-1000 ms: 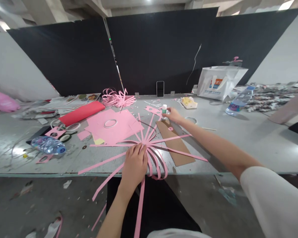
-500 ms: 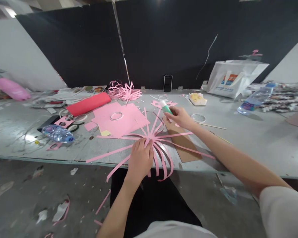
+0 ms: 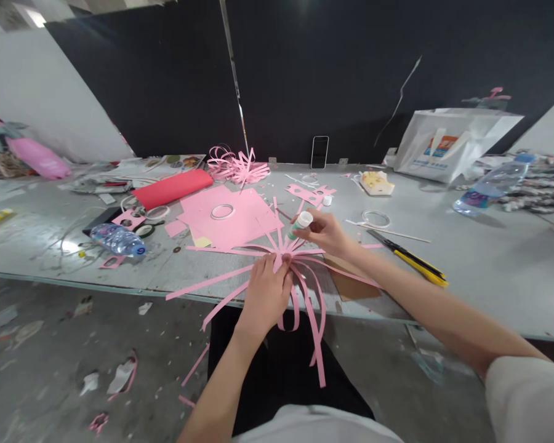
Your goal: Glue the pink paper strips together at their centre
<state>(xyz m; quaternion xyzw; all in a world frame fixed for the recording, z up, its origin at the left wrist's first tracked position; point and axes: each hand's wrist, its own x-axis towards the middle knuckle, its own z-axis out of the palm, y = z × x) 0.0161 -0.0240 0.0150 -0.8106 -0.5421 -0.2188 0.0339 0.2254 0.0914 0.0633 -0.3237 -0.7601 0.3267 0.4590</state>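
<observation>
Pink paper strips [image 3: 221,279] fan out like a star from one crossing point at the table's front edge, some curling down over it. My left hand [image 3: 266,289] is closed on them just below that crossing, thumb and forefinger pinching the paper. In my right hand [image 3: 325,232] is a green and white glue stick [image 3: 303,220], gripped between the fingers. It is tilted, white end up and lower end at the strips' centre; whether it touches the paper I cannot tell. A brown cardboard piece [image 3: 351,280] lies partly under the strips, below my right forearm.
Pink sheets [image 3: 240,215] with a white ring [image 3: 222,211] lie left of the strips, near a red roll [image 3: 173,188] and a water bottle [image 3: 117,239]. A yellow utility knife [image 3: 413,261] is beside my right forearm. A phone [image 3: 319,152] leans on the black panel.
My right hand has brought the glue stick down and left to the strips' centre, tipping it over. Some strips hang lower in front. The view has shifted slightly, and the knife now shows more fully.
</observation>
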